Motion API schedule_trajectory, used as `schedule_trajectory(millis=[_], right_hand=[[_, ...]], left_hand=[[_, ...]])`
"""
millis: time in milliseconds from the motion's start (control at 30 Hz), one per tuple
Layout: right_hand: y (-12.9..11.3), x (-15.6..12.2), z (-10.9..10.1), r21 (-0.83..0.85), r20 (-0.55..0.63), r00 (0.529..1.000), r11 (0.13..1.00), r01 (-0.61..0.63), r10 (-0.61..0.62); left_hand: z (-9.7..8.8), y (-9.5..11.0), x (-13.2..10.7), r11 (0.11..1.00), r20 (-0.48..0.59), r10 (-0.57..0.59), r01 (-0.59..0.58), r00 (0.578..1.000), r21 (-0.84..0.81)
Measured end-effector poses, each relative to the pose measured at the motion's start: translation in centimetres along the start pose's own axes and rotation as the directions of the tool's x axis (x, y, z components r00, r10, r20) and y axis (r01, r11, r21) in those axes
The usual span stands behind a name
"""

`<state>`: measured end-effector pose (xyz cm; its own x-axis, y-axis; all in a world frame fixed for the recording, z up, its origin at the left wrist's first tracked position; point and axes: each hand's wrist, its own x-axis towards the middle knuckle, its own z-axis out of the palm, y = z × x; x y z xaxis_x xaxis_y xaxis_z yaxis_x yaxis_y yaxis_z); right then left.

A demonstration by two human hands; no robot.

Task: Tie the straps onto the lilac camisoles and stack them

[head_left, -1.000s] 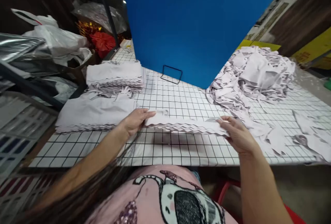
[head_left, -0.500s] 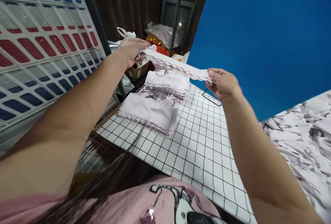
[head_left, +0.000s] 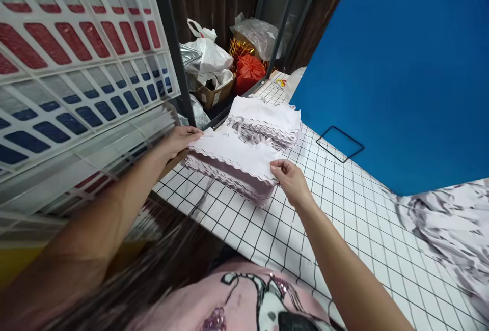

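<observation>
A pale pinkish-white fabric piece (head_left: 233,152) with a wavy scalloped edge is stretched between my two hands, over the nearer stack of like pieces (head_left: 229,181). My left hand (head_left: 181,139) pinches its left end. At the right front corner, my right hand (head_left: 289,178) grips it between thumb and fingers. The front edge is held slightly above the stack, with a shaded gap below it. Right behind lies a second stack of fabric pieces (head_left: 265,114), with thin straps or loops showing between the two stacks.
The stacks lie on a white table (head_left: 324,209) with a black grid pattern. A black wire frame (head_left: 340,143) lies by a blue panel (head_left: 382,76). Loose fabric (head_left: 451,224) is heaped at right. Plastic crates (head_left: 84,61) rise at left; a cardboard box (head_left: 214,94) and red bag (head_left: 249,71) stand behind.
Both hands have come down and nearer, bringing the fabric piece from the air above the far stack onto the near stack. The view has shifted too, showing more of the table.
</observation>
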<state>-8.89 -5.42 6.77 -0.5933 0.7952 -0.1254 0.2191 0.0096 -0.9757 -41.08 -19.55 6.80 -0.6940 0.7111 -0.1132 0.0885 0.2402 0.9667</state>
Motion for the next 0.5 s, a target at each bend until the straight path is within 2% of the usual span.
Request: schedule_trajectory(millis=[100,200,233,300,333,400,467,500], right_hand=[[0.3,-1.4,0.5,-0.162,0.01,0.999,0.986,-0.029,0.031],[0.5,-3.3,0.7,-0.404,-0.007,0.999,0.913,-0.052,0.054],[0.3,-3.9,0.7,-0.5,-0.009,0.998,0.864,-0.058,0.062],[-0.4,-4.6,0.8,-0.681,-0.025,0.997,0.728,-0.074,0.079],[-1.0,-4.7,1.0,-0.749,-0.042,0.997,0.658,-0.073,0.062],[-1.9,-4.1,1.6,-0.837,-0.073,0.994,0.547,-0.017,-0.082],[-2.4,-2.7,2.5,-0.884,-0.039,0.956,0.457,0.103,-0.29],[-2.3,-1.8,3.0,-0.894,0.002,0.932,0.416,0.164,-0.363]], left_hand=[[-0.7,-1.2,0.0,0.996,0.016,0.011,-0.013,1.0,0.085],[-1.1,-2.3,-0.4,0.945,0.077,0.064,-0.085,0.995,0.317],[-1.1,-2.4,-0.6,0.898,0.081,0.1,-0.125,0.992,0.423],[-0.8,-1.9,-1.1,0.731,0.053,0.233,-0.211,0.971,0.649],[-0.6,-1.5,-1.3,0.623,0.034,0.334,-0.248,0.942,0.742],[0.1,-0.5,-1.7,0.436,0.048,0.538,-0.327,0.841,0.838],[0.9,0.4,-2.0,0.342,0.101,0.644,-0.403,0.758,0.849],[1.3,0.7,-2.0,0.328,0.119,0.661,-0.427,0.741,0.843]])
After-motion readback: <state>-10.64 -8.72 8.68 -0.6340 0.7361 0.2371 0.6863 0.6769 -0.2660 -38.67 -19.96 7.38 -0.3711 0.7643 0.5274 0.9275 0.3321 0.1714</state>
